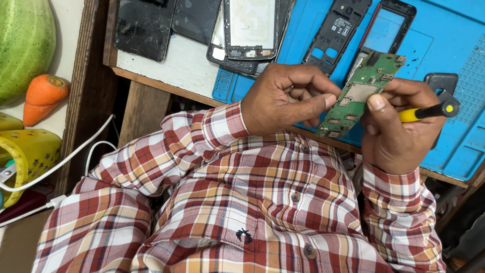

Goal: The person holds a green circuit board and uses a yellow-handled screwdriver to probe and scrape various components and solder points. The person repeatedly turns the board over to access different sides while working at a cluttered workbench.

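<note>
A green circuit board [359,95] is held tilted in the upper right of the frame, just above the front edge of the tabletop [172,65]. It is pinched by the left hand [283,98], whose thumb is pressed along the board's left edge while the other fingers [308,76] are curled behind it. The board's right edge is touched by the thumb of the right hand [399,126], whose fingers are clenched around a yellow-and-black screwdriver [429,110], its handle end pointing to the right. Beneath both hands a blue work mat [444,40] is spread, and two black phone frames [336,30] are laid on it at the top of the frame. Further left, cracked phone screens [146,25] are seen on the white surface. A plaid shirt [252,202] fills the lower frame. At the far left, a carrot [43,96], a green melon [25,45] and white cables [76,151] are visible.
</note>
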### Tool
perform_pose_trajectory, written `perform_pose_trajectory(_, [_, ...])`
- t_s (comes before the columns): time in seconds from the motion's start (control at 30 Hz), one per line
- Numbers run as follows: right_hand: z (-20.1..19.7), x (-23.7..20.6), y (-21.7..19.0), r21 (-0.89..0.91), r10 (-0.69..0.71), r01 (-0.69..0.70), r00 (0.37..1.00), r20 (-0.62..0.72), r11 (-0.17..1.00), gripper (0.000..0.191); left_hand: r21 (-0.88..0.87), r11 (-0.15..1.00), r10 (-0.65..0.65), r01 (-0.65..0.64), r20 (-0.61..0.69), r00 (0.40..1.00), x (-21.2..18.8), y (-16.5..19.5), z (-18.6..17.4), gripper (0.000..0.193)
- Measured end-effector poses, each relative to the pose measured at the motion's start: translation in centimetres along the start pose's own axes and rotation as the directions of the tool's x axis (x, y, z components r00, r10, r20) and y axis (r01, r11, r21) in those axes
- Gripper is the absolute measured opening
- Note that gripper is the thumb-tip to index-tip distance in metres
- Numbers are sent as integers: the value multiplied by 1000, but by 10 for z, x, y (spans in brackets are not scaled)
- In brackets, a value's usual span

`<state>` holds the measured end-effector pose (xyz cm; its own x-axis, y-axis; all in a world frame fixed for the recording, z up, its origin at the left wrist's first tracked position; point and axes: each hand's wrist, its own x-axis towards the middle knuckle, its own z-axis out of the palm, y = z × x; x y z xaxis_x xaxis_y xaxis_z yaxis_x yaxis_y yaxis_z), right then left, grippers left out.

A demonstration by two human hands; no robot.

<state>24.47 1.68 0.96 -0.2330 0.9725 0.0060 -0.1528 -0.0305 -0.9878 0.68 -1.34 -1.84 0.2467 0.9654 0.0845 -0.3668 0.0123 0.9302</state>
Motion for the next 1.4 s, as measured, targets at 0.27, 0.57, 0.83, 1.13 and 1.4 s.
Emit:
perform_pose_trajectory(0.27, [5, 1, -3, -44, 15, -17, 999, -37, 999, 20, 2, 1000, 4, -4, -6, 1000, 0, -1, 0, 13])
perform_pose_trajectory(0.57, [3, 1, -2, -60, 2, -5, 999, -40, 998, 20, 15, 1000, 12, -12, 4, 1000, 1, 0, -1, 13])
perform_pose_trajectory(0.83, [2, -1, 3, -69, -70, 68, 997, -23, 995, 19, -7, 1000, 5, -5, -12, 1000, 0, 0, 1, 12])
perform_pose_trajectory(1.13, [4, -1, 2, -77, -51, 48, 998, -40, 996, 18, 3, 1000, 2, -2, -12, 1000, 0, -1, -1, 12])
perform_pose_trajectory(1.4, [6, -1, 2, -75, -50, 47, 998, -36, 996, 19, 11, 1000, -13, 13, -29, 1000, 0, -5, -1, 17])
